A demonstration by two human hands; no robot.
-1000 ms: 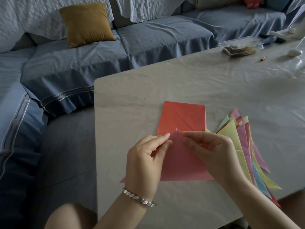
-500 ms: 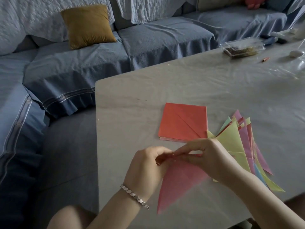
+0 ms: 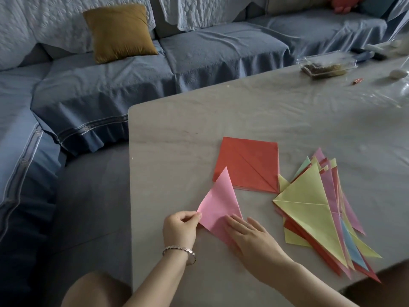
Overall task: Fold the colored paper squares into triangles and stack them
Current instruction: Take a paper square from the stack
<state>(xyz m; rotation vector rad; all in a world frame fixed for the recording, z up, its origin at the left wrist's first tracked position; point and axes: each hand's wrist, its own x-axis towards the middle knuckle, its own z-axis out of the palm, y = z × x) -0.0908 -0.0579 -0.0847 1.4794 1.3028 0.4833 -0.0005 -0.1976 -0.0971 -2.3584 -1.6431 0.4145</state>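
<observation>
A pink paper triangle lies on the grey table, its tip pointing away from me. My left hand pinches its left corner. My right hand lies flat on its lower right part, fingers straight, pressing it down. Behind the triangle sits a stack of unfolded squares with a red sheet on top, creased along a diagonal. To the right spreads a fanned pile of folded triangles in yellow, pink, blue, green and red, a yellow one uppermost.
A clear plastic box, a small red object and a white object stand at the table's far right. A blue-covered sofa with a mustard cushion wraps the table's left and far sides. My knee is at the near left edge.
The pink sheet, held up between both hands, has been folded and laid on the table as a triangle. My right hand went from pinching it to pressing flat on it.
</observation>
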